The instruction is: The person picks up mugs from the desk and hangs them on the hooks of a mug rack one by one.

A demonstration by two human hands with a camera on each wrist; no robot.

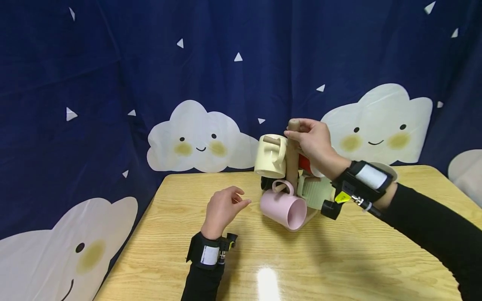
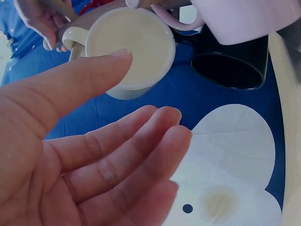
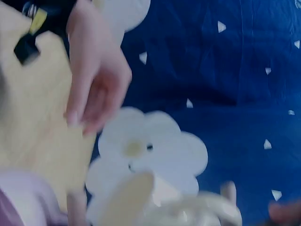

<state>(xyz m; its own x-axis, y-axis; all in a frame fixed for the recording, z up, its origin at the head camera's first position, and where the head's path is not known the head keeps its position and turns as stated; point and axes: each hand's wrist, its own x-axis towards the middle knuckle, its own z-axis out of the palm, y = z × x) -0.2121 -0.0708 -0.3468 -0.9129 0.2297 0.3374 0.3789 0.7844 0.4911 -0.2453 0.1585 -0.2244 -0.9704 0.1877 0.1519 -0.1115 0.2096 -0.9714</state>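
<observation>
My right hand [image 1: 318, 144] grips the top of the wooden post of a mug tree [image 1: 292, 167], thumb and fingers around it. A cream mug [image 1: 269, 161] hangs by its handle from an upper peg on the left. Lower down hangs a pink mug [image 1: 278, 207], its mouth tilted down to the right. A pale green ribbed mug [image 1: 318, 193] is on the right, partly behind the right wrist. Part of something red [image 1: 304, 164] shows behind the post. The left wrist view shows a black mug [image 2: 230, 66]. My left hand [image 1: 224, 209] hovers left of the mugs, fingers loosely bent, holding nothing.
The mug tree stands on a light wooden table [image 1: 180, 251]. Behind it hangs a dark blue curtain [image 1: 132, 50] with white clouds and triangles. A pale rounded shape [image 1: 384, 169] shows beyond the right wrist, mostly hidden.
</observation>
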